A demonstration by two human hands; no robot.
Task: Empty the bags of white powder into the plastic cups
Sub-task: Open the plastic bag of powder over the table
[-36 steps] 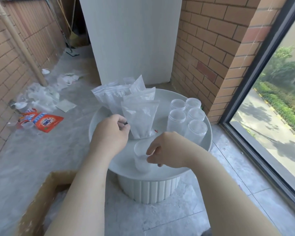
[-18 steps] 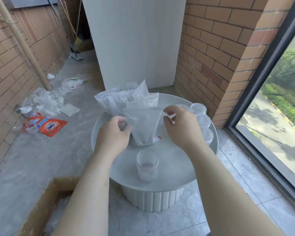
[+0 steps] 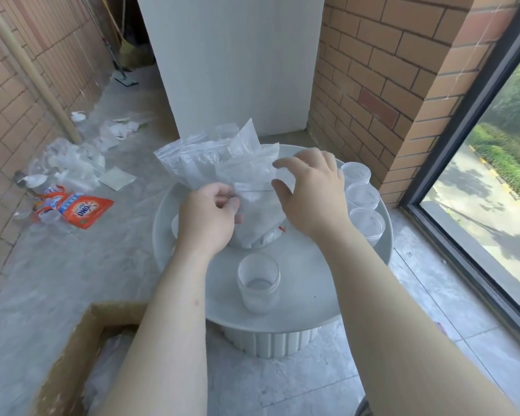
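Left hand (image 3: 206,219) pinches front bag (image 3: 254,217) by its left edge.

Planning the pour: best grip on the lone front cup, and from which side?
Probably its side wall, from the near side. The cup stands upright and alone at the front of the table, wall free all round; gripping the rim would block the mouth.

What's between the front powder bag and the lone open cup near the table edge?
Nothing visible. Only bare table separates the front bag from the cup just in front of it. The left hand pinches the bag's left edge; right hand is at its top.
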